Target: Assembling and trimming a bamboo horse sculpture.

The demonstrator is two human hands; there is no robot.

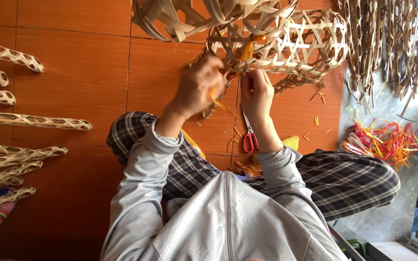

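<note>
An open-weave bamboo basket (296, 43) lies on its side on the orange tiled floor (73, 72) in front of me. An orange plastic strip (246, 48) is threaded through its rim. My left hand (197, 87), blurred, is closed on the loose end of that orange strip just below the rim. My right hand (256, 94) pinches the strip and the weave at the rim's lower edge. Red-handled scissors (250, 137) lie on the floor under my right wrist, between my plaid-trousered legs.
A second woven basket (194, 17) overlaps the first at the top. Several long woven bamboo tubes (30, 121) lie along the left. A tangle of red, orange and yellow strips (385, 142) sits at the right; loose bamboo strips (388, 43) spread at top right. Small offcuts litter the floor.
</note>
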